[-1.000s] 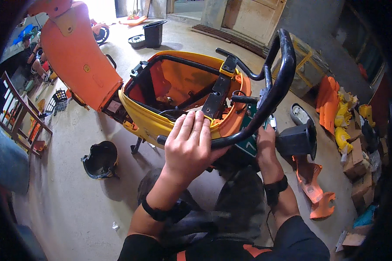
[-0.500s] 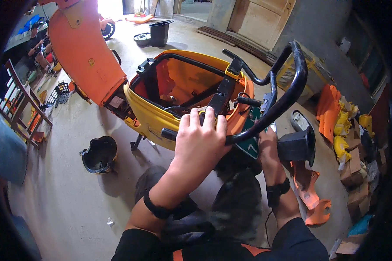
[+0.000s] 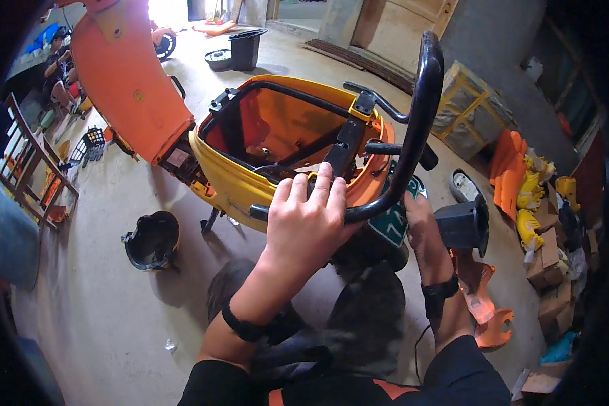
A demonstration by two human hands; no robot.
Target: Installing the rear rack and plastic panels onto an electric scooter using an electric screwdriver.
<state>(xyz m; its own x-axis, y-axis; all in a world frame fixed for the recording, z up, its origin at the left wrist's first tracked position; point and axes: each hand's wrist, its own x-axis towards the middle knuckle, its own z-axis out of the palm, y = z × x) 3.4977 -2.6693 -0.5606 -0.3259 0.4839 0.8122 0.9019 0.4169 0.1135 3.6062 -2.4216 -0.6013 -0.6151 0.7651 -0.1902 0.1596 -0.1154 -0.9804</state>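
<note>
Green plate, white characters, partly hidden

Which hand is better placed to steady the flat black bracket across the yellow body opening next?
Probably the left hand: it lies at the near end of the flat black metal bracket. The right hand is farther off, beside the green plate, across the black tubular rail.

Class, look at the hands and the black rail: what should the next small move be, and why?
Probably steady the black rail with the left hand. That hand lies over it, with the rail's near end sticking out alongside the yellow body, while the right hand is by the green plate. Whether the rail is fastened cannot be told.
</note>
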